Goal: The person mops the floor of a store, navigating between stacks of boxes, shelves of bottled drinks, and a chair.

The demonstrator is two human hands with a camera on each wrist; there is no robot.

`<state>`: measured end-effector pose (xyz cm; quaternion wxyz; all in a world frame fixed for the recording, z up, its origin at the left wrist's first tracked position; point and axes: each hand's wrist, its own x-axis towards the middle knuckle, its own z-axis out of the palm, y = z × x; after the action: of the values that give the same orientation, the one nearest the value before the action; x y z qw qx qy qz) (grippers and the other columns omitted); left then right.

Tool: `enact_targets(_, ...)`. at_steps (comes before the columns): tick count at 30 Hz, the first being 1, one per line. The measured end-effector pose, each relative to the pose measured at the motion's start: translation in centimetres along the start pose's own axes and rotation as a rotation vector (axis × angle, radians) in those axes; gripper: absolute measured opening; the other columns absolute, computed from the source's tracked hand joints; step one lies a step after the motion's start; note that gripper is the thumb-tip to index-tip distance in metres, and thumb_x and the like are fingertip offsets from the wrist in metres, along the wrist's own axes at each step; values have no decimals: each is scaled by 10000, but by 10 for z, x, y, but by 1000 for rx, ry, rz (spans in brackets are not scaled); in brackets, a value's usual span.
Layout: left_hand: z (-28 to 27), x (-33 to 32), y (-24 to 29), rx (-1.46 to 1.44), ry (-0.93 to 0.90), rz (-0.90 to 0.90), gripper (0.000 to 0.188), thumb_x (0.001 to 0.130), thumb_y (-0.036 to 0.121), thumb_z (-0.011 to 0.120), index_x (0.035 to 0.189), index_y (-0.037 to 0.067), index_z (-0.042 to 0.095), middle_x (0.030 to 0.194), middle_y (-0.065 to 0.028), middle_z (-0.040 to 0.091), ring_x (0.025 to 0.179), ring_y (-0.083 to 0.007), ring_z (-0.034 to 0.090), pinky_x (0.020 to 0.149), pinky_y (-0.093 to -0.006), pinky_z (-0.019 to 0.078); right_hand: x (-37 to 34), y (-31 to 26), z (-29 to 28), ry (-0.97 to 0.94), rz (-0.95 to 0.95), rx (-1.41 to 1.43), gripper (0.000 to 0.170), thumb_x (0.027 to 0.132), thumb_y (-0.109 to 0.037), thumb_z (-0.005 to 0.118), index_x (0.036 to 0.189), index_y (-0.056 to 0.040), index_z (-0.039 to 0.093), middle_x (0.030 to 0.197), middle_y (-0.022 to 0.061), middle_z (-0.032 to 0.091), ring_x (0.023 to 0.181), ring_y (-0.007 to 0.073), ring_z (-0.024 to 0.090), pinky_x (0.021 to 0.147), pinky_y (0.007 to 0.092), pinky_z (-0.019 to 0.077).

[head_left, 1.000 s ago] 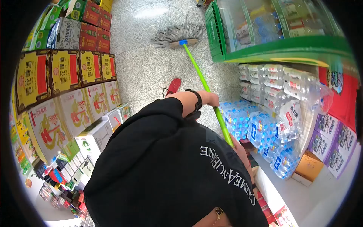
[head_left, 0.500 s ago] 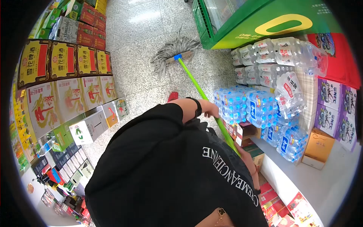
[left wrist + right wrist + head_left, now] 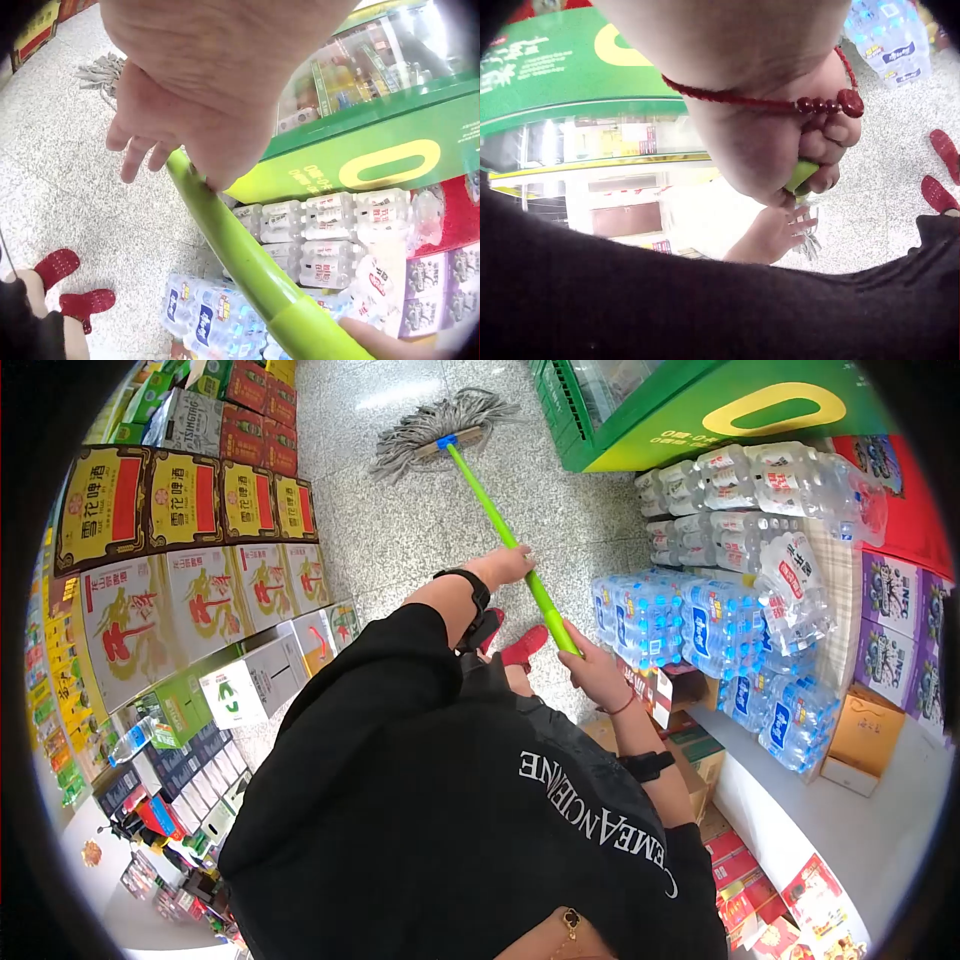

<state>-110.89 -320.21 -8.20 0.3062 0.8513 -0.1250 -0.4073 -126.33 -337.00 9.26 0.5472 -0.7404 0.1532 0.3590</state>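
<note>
**Long lime-green mop pole (image 3: 543, 598) slants over grey speckled floor (image 3: 385, 550)**

Nearest is a black cloth shirt (image 3: 400, 800) with white lettering. Just beyond it, the right hand (image 3: 598, 676) grips the pole's near end, fingers curled round it. Red perforated shoes (image 3: 524, 648) stand on the floor to the left of that hand. Farther along, the left hand (image 3: 503, 567) touches the pole, its fingers loosely extended and apart. To the right sit shrink-wrapped blue-labelled water bottles (image 3: 640, 622); to the left, yellow-and-brown cardboard cartons (image 3: 105, 510). At the pole's far end, the grey string mop head (image 3: 420, 432) lies spread on the floor, near a green-panelled cabinet (image 3: 640, 440) at far right.
</note>
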Motion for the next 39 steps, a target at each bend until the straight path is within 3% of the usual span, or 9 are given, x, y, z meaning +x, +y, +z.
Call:
enact_targets(10,90,-45,40,52,-137,206,419,811,391,471,988,23,566,918,-205,598,894,-349,563,815,-404,426,-119,45,-8,76,135,15,524,807,-150,516,1307,-107,363,645,15,466,496,70,412,462,238,362)
enact_targets(11,105,-57,47,128,-129,372,416,813,409,453,987,51,574,888,-206,600,853,-348,569,791,-401,433,-143,49,-9,87,154,4,523,804,-129,514,1303,-91,363,713,37,501,555,83,457,515,240,395)
enact_targets(16,202,-67,91,118,-551,168,636,767,532,439,1002,-44,574,1027,-250,556,1006,-355,515,884,-401,373,-237,151,-7,147,-32,-48,522,809,-84,510,1305,-51,348,1076,103,548,915,142,545,796,257,429)
enact_targets(18,260,-72,101,95,-584,213,637,767,540,436,958,-49,585,973,-250,569,974,-355,527,860,-411,380,-274,191,-4,176,86,24,532,822,-94,513,1316,-41,322,1300,97,413,1178,155,401,964,264,307)
enact_targets(25,331,-129,177,91,-550,357,603,761,521,466,855,-60,596,802,-243,590,830,-352,571,726,-427,426,-364,263,5,262,165,195,526,847,-148,503,1323,-40,306,1358,99,336,1238,158,330,989,254,268)
enact_targets(28,344,-129,192,48,-508,401,589,758,504,481,864,-64,595,805,-240,593,829,-349,575,728,-421,432,-366,253,8,328,195,68,496,863,-164,466,1320,-43,315,1332,115,372,1202,181,382,965,263,299)
enact_targets(30,349,-112,198,47,-523,376,582,756,493,490,875,-67,595,814,-235,596,835,-348,576,737,-415,435,-350,231,6,446,248,-152,465,868,-155,434,1312,-57,337,1084,116,564,897,181,574,767,260,442)
enact_targets(35,359,-44,200,-165,-106,475,486,751,442,497,770,-21,641,712,-163,621,662,-303,608,647,-379,473,-298,180,-5,478,224,461,442,866,-132,420,1302,-92,362,656,20,499,463,78,447,390,213,352)
enact_targets(39,299,-38,215,-167,-317,296,477,770,411,506,908,-39,581,880,-219,602,860,-346,581,740,-412,445,-273,147,-23,508,293,632,445,868,-130,431,1307,-112,358,600,-15,439,438,45,410,313,190,286)
